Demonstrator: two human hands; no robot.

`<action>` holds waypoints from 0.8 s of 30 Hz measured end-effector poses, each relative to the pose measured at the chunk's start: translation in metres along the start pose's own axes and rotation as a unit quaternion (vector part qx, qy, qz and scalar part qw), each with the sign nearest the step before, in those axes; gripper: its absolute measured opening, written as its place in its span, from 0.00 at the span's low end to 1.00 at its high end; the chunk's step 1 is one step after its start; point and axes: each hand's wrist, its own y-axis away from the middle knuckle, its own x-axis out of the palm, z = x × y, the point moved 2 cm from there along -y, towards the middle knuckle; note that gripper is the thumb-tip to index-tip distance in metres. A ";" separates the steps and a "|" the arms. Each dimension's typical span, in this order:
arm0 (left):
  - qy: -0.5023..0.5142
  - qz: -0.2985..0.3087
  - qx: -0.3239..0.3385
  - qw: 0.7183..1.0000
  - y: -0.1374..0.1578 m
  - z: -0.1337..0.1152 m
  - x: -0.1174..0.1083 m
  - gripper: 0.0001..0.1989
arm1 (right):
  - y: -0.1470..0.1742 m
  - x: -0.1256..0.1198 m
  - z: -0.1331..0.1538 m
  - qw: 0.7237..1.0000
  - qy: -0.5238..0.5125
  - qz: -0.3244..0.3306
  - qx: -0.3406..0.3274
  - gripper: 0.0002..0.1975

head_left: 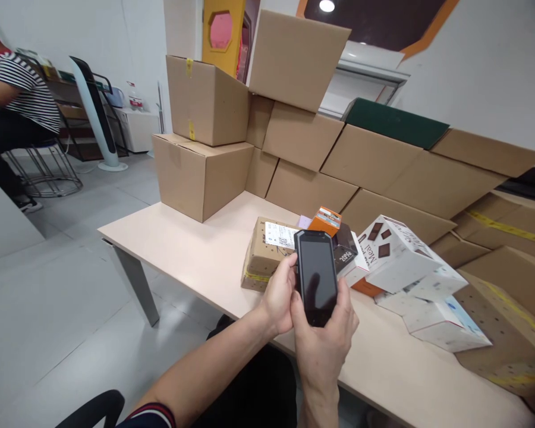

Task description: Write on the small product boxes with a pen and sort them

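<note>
A black rugged smartphone (317, 267), its screen dark, is held up over the table's front edge. My right hand (323, 342) wraps round its lower end, thumb at the left side and fingers at the right. Against the phone's upper left side press the fingers of my left hand (280, 294). Just behind the phone lies a small cardboard parcel (255, 255) with a white label (280, 234) bearing a square code. An orange box (325, 221) and a dark box (345, 246) stand beyond it, partly hidden by the phone.
White printed boxes (399, 255) are piled on the table (178, 246) to the right. Large cartons (225, 172) form a wall along the back. More taped cartons (508, 321) stand at far right. A seated person (20, 95) is at far left, near a tower fan (96, 116).
</note>
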 end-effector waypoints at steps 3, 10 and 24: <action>0.004 0.008 0.003 1.000 -0.001 0.000 -0.001 0.23 | -0.001 0.001 0.000 1.000 -0.001 -0.003 -0.005 0.41; 0.011 -0.011 0.000 1.000 -0.004 0.000 0.000 0.22 | -0.003 0.003 -0.002 1.000 -0.001 -0.017 -0.023 0.41; 0.023 -0.004 -0.020 1.000 -0.005 -0.002 -0.003 0.23 | -0.007 0.001 -0.003 0.998 0.019 -0.023 -0.060 0.40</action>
